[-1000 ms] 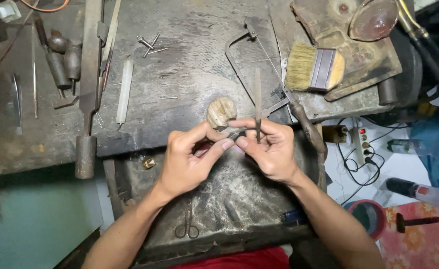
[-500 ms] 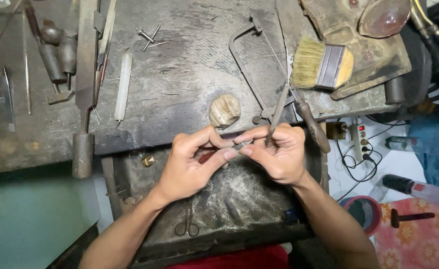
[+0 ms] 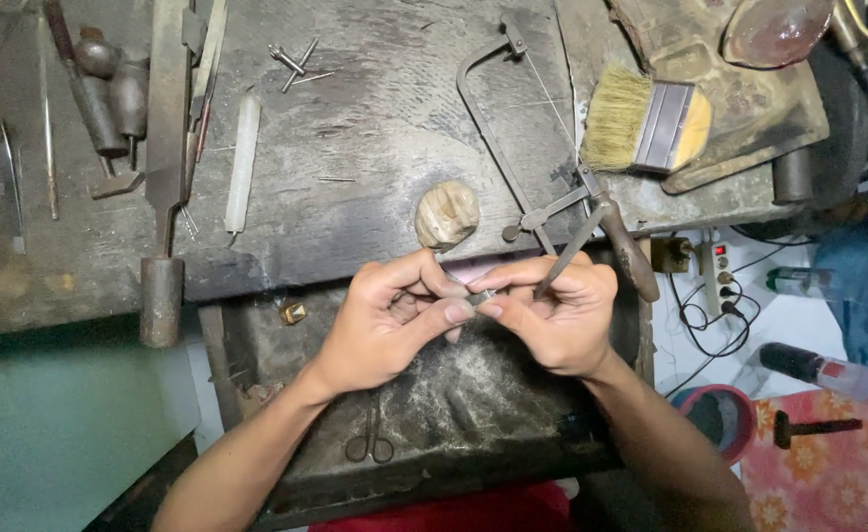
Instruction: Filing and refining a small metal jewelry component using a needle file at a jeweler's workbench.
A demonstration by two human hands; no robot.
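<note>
Left hand [image 3: 394, 320]: fingers curled in, thumb and forefinger pinched closed on the left end of a small metal piece [image 3: 481, 296], held just above the near edge of the bench.
Right hand [image 3: 552, 313]: closed likewise, thumb and forefinger gripping the right end of the same piece; a thin metal tool [image 3: 567, 248] is also clamped in this hand and slants up and away from the knuckles.
Small metal piece: short, grey, lying crosswise between the two pinches; its exact shape is too small to tell, possibly a bit of bar or tube.
Workbench [image 3: 375, 148]: dark, scarred wood, spreading far and left of the hands.
Catch tray [image 3: 453, 394]: dark, directly under the hands, with small scissors [image 3: 370, 438] lying near its front.
Pale lump [image 3: 447, 214]: rounded, on the bench just beyond the left hand.
Saw frame [image 3: 513, 128]: on the bench, far of the right hand.
Brush [image 3: 650, 123]: pale bristles, far right.
Large file [image 3: 166, 177]: lengthwise at left, handle nearest.
Power strip [image 3: 717, 271]: white, on the floor to the right.
</note>
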